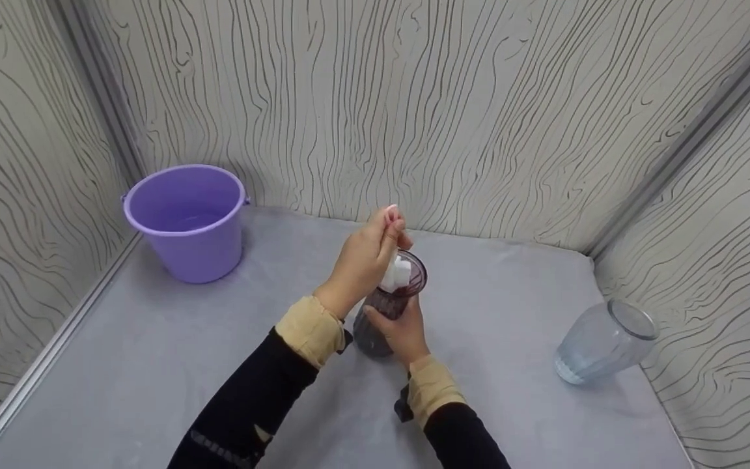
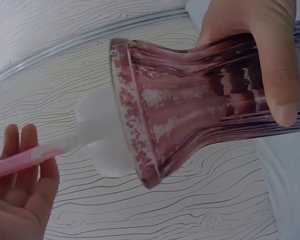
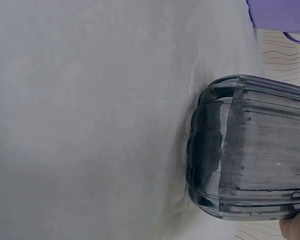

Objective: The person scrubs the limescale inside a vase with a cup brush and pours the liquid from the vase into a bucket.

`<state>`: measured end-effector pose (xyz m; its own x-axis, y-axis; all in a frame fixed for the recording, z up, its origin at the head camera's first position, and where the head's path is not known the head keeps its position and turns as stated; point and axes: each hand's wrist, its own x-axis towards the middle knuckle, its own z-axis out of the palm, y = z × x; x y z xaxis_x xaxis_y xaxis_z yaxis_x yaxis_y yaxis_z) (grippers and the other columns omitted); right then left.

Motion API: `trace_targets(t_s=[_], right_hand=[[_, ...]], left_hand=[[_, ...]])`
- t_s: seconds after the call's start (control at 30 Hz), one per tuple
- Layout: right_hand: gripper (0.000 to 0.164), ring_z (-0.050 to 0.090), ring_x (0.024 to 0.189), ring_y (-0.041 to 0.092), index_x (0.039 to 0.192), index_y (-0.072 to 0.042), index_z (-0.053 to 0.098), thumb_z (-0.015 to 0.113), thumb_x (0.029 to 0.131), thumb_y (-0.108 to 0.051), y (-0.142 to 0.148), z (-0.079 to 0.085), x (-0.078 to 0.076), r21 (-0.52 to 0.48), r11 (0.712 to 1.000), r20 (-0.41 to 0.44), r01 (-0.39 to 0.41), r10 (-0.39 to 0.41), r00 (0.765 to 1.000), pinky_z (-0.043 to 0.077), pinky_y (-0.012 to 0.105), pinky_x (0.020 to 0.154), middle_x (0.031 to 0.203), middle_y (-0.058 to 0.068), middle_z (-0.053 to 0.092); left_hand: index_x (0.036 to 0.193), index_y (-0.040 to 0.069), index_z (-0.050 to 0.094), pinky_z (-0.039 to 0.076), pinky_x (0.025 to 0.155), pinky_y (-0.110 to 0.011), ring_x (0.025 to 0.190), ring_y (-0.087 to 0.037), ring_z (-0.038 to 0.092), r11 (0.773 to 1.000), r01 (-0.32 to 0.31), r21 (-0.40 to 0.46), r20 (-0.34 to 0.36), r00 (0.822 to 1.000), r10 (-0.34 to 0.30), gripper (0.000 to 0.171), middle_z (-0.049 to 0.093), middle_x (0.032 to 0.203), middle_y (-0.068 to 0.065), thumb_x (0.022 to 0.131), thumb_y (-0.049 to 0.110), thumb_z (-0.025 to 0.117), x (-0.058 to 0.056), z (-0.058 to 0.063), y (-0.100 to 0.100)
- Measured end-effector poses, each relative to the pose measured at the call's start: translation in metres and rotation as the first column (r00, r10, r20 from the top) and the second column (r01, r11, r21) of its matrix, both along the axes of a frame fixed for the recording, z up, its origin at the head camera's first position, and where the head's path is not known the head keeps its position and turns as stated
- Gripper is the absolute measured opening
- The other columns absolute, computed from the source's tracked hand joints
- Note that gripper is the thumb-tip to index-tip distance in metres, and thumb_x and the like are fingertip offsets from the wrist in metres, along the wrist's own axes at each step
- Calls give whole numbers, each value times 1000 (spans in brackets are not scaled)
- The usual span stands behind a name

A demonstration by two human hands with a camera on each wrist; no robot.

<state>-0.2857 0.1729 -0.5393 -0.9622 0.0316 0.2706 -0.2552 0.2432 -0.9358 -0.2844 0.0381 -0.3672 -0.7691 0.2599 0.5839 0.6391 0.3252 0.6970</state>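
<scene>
My left hand (image 1: 357, 260) grips the pink handle of a sponge brush (image 2: 12, 165), whose white head (image 1: 398, 273) sits in the mouth of a purple-tinted ribbed glass vase (image 2: 185, 95). Lower down, my right hand (image 1: 409, 331) is wrapped round the vase's body, thumb across the ribs. In the left wrist view, white patches mark the flared neck. The vase's thick, dark base (image 3: 207, 150) shows in the right wrist view, close to the cloth; whether it touches cannot be told. Part of the brush head is hidden inside the neck.
A purple bucket (image 1: 196, 254) stands at the back left. At the right is a clear glass vase (image 1: 609, 345) with a bluish base. Grey cloth (image 1: 512, 293) covers the table, with wood-patterned panels (image 1: 349, 98) around it.
</scene>
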Motion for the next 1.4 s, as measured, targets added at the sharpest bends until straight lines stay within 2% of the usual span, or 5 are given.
trace_targets(t_s=[0.4, 0.67, 0.97, 1.17, 1.4], right_hand=[[92, 50, 132, 24, 150, -5, 30, 87, 81, -22, 0, 5, 4, 13, 1000, 58, 13, -14, 998, 36, 43, 115, 143, 12, 50], [101, 47, 136, 27, 155, -5, 23, 87, 81, -31, 2, 3, 3, 29, 1000, 25, 0, -1, 1000, 35, 45, 115, 149, 14, 46], [96, 44, 140, 34, 153, 1, 26, 85, 81, -25, 1, 2, 5, 72, 997, 54, 24, -28, 998, 34, 50, 115, 152, 22, 43], [98, 47, 137, 31, 153, -1, 26, 86, 80, -29, -1, 2, 5, 44, 999, 50, 1, -4, 999, 37, 49, 114, 150, 19, 45], [106, 43, 141, 31, 155, -3, 23, 86, 80, -42, 1, 0, 4, 55, 998, 15, -10, 9, 1000, 33, 48, 117, 154, 19, 41]], left_hand=[[104, 7, 58, 56, 83, -38, 93, -21, 69, 998, 10, -55, 89, 996, -5, 22, 71, 95, -5, 110, 23, 44, -8, -15, 8], [98, 2, 64, 46, 71, -31, 78, -16, 47, 994, -50, -93, 42, 998, 55, 24, 52, 90, -8, 106, 22, 55, -9, -23, 9], [96, 7, 61, 51, 65, -37, 72, -18, 56, 944, -149, -293, -93, 988, 127, 13, 61, 82, -5, 99, 18, 66, -9, -47, 7], [98, 9, 70, 55, 74, -45, 80, -22, 68, 932, -192, -307, -148, 977, 152, 16, 68, 90, -6, 100, 24, 66, -7, -46, 5], [85, 7, 66, 53, 66, -39, 69, -20, 62, 909, -187, -372, -172, 976, 131, 16, 66, 76, -4, 97, 17, 70, -12, -41, 3]])
